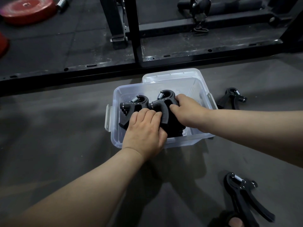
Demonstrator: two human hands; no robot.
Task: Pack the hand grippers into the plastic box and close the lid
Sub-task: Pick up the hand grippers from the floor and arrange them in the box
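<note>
A clear plastic box [118,138] sits on the grey floor with its lid [170,76] lying behind and under its far side. Inside are several black hand grippers with steel springs. My left hand [144,130] is inside the box, closed around the handles of the left hand gripper [132,105]. My right hand [186,110] reaches in from the right and holds the other hand gripper [161,104] by its handle. One loose hand gripper [232,99] lies right of the box. Another loose hand gripper [242,194] lies on the floor near me.
A black steel rack frame [136,38] stands on dark rubber mats just beyond the box. A red weight plate [27,9] lies at the far left. My foot in a dark sandal [232,222] shows at the bottom edge.
</note>
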